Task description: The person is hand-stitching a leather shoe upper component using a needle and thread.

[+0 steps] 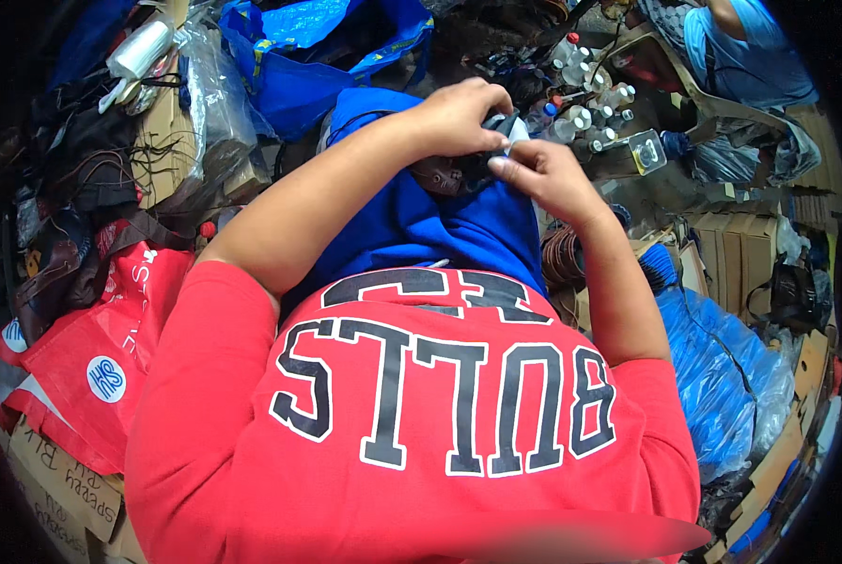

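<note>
On my lap, over blue shorts [397, 211], lies a dark brown leather shoe [437, 176], mostly hidden behind my hands. My left hand [463, 117] comes over from the left, its fingers curled round the shoe's dark upper edge, with the thumb pointing toward my right hand. My right hand [554, 180] is closed in a pinch at the shoe's right side, thumb and forefinger together. Something small and pale shows between the two hands' fingertips; it is too small to name. The hands almost touch each other there.
A blue bag [299, 70] stands ahead. Clear plastic bottles [576, 70] cluster ahead right, near a co-worker's blue sleeve [750, 56]. A red bag [125, 348] and cardboard [59, 479] lie left. Right are a plastic-wrapped blue bundle [712, 376] and cardboard boxes [736, 244].
</note>
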Motion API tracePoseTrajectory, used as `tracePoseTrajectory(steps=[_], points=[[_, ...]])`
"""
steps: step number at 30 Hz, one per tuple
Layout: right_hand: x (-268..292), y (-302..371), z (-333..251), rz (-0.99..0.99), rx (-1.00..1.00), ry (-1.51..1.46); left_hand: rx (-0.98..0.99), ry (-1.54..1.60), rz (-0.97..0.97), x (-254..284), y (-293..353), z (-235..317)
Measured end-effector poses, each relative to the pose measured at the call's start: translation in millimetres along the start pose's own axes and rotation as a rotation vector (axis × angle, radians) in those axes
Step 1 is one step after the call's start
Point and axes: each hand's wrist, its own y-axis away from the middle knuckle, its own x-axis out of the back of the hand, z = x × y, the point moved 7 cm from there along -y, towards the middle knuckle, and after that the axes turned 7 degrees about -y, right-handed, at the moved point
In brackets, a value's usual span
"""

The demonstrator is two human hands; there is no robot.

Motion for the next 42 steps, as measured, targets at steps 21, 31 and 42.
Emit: tracePoseTrajectory(steps=[21,31,42], points=[[23.4,63.5,-39.8,0.135,0.206,-0.242,0.087,-0.009,-0.129,-8.3,-20.6,-19.3],[11.5,33.2,-26.6,0.179,0.211,0.165,0.001,0.226,-0.317,-0.3,-21.1,-23.3],[17.0,25.7,-29.7,0.181,0.172,0.331,0.07,0.271,-0.554,-7.5,-14.5,-20.6]])
